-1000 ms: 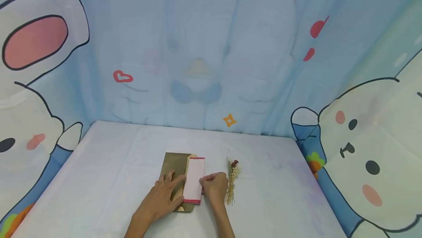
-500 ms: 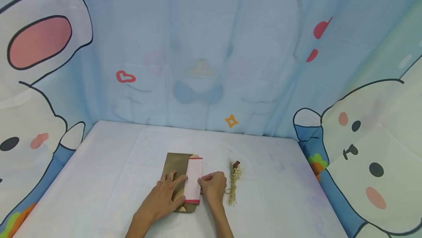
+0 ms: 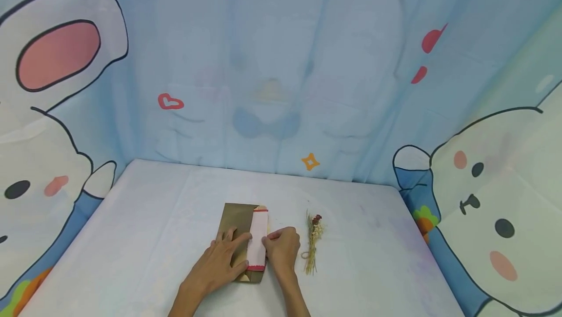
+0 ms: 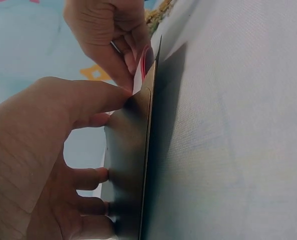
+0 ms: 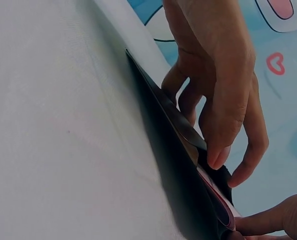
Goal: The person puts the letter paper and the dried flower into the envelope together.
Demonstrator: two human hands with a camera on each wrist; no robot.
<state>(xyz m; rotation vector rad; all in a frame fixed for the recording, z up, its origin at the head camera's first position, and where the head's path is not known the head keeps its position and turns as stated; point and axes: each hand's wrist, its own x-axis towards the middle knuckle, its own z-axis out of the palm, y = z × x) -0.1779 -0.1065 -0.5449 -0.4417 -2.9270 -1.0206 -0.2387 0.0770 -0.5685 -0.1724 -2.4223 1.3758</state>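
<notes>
In the head view a gold envelope [image 3: 237, 219] lies upright-lengthwise on the white table. A pale pink folded card [image 3: 258, 231] with red trim on its short ends lies at its right side, its left part inside the envelope. My left hand [image 3: 215, 261] rests on the envelope with fingers spread, thumb and index near the card. My right hand [image 3: 283, 248] pinches the card's right edge between thumb and index finger. In the left wrist view, the card's rounded red layers [image 4: 146, 59] stick out of the envelope [image 4: 131, 145]. The right wrist view shows both hands meeting at the opening.
A small bunch of dried flowers [image 3: 313, 244] tied with straw lies just right of my right hand. The white table [image 3: 364, 248] ends at a blue curtain [image 3: 272, 63] with cartoon rabbits behind and at both sides.
The card has slid left into the envelope with my right hand, so a narrower pink strip shows. My left hand stays on the envelope. The head view has shifted slightly.
</notes>
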